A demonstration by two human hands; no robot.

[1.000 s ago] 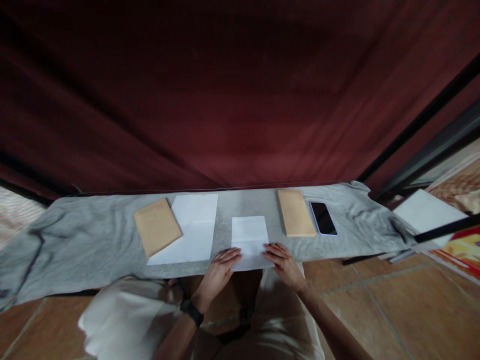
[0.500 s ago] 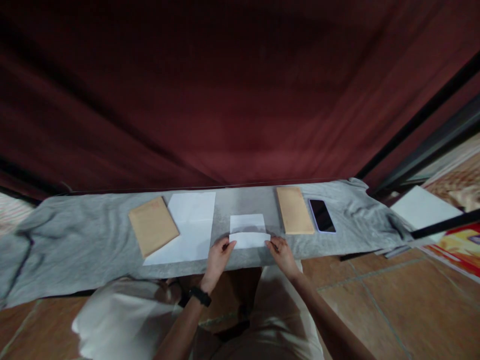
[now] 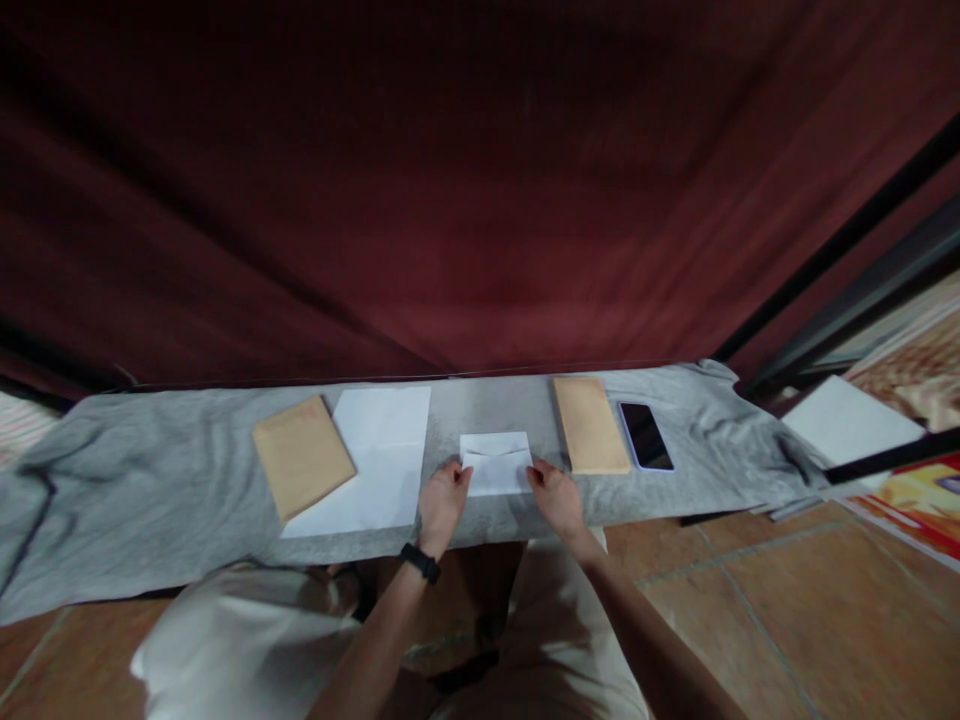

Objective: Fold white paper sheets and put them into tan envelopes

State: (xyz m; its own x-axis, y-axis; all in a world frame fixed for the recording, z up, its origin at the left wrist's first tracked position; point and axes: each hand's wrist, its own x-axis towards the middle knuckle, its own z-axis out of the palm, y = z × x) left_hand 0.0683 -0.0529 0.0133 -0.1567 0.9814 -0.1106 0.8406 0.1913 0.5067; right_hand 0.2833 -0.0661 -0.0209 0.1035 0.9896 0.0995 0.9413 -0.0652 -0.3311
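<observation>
A small sheet of white paper [image 3: 495,472] lies on the grey cloth in front of me, its near part folded up over the far part. At its left edge, my left hand [image 3: 442,502] pinches the folded part between thumb and fingers. My right hand [image 3: 554,495] grips the right edge the same way. The folded edge bows slightly in the middle, leaving a strip of the far part showing behind it. A dark watch [image 3: 421,563] is on my left wrist.
Left of my hands, a brown envelope or pad [image 3: 303,457] overlaps a larger white sheet [image 3: 386,450]. To the right are another brown envelope or pad [image 3: 593,425] and a phone [image 3: 646,437]. Grey cloth [image 3: 187,480] covers the narrow table; a dark red curtain [image 3: 465,230] hangs behind.
The folded part of the paper has moved away from me and down, covering more of the far part. Both hands went with it, still holding its edges.
</observation>
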